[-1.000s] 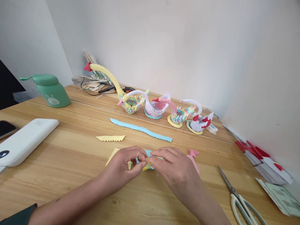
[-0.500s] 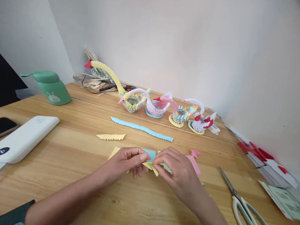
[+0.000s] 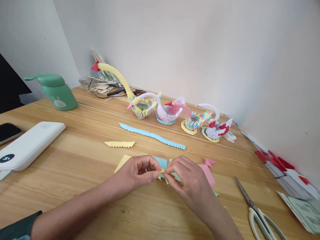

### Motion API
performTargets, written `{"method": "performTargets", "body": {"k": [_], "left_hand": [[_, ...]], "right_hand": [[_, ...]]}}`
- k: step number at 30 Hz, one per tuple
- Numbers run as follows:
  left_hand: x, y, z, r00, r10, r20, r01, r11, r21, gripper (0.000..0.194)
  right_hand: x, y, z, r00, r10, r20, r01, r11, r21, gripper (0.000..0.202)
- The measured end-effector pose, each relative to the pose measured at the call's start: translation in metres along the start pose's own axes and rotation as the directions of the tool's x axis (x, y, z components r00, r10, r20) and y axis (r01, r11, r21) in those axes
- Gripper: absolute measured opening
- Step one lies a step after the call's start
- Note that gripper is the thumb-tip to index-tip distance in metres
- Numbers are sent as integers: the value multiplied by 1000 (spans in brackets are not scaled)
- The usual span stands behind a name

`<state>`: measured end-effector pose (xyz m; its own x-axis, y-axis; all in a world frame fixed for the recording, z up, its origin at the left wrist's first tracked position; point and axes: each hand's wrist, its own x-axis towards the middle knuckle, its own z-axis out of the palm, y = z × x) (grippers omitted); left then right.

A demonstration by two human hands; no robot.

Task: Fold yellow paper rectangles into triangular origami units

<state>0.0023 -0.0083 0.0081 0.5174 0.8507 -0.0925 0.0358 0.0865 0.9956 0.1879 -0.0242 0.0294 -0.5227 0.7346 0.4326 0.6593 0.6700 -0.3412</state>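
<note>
Between the fingertips of both hands is a small folded piece of yellow paper (image 3: pixel 162 171), mostly covered by the fingers. My left hand (image 3: pixel 141 171) pinches its left end with thumb and forefinger. From the other side my right hand (image 3: pixel 186 178) pinches the right end. Under and behind the hands lie paper sheets: yellow (image 3: pixel 122 163), blue (image 3: pixel 160 162) and pink (image 3: pixel 207 175). Farther back are a short chain of interlocked yellow folded pieces (image 3: pixel 120 144) and a longer blue chain (image 3: pixel 152 135).
Several folded-paper swans (image 3: pixel 168 111) stand along the wall. Scissors (image 3: pixel 252 205) lie at right, near red and white papers (image 3: pixel 282 166). At left are a white power bank (image 3: pixel 35 143), a phone (image 3: pixel 8 132) and a green bottle (image 3: pixel 58 93). A small pink folded piece (image 3: pixel 209 162) lies behind the pink sheets.
My fingertips have drawn closer together over the yellow paper, so less of it shows. My left thumb has moved lower and to the right. The view has shifted slightly.
</note>
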Motion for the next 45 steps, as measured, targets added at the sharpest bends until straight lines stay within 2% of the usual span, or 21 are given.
{"method": "performTargets", "body": {"k": [10, 16, 19, 21, 23, 26, 29, 35, 42, 45], "left_hand": [[-3, 3, 4, 997, 56, -48, -43, 970, 238, 11], [-4, -1, 10, 980, 122, -154, -47, 907, 418, 9], [-3, 0, 10, 975, 130, -182, -47, 914, 403, 8], [-1, 1, 8, 974, 104, -200, -40, 953, 302, 8], [1, 3, 6, 971, 60, -232, -21, 986, 167, 10], [3, 4, 3, 965, 8, -262, -1, 1000, 27, 15], [4, 2, 1, 971, -12, -240, 6, 1000, -26, 17], [4, -5, 4, 983, -34, -181, 28, 999, -35, 16], [4, -10, 7, 993, 56, -108, -31, 975, 221, 25], [3, -9, 6, 995, 82, -56, -65, 963, 262, 23]], "right_hand": [[0, 2, 6, 999, -50, 2, 50, 994, -97, 19], [-2, -1, 11, 995, -70, 71, 81, 984, -161, 21], [-4, -1, 9, 1000, -27, 17, 27, 999, -18, 13], [-6, 1, 6, 996, 76, -45, -70, 989, 126, 13], [-6, 4, 4, 968, 238, -75, -214, 946, 242, 21], [-6, 8, 4, 907, 421, -13, -384, 840, 383, 25], [-4, 8, 7, 899, 429, 88, -415, 771, 482, 27], [-3, 4, 12, 890, 436, 130, -429, 708, 560, 20], [-4, 1, 20, 876, 454, 166, -459, 674, 579, 23], [-4, 1, 21, 875, 446, 190, -462, 649, 605, 24]]}}
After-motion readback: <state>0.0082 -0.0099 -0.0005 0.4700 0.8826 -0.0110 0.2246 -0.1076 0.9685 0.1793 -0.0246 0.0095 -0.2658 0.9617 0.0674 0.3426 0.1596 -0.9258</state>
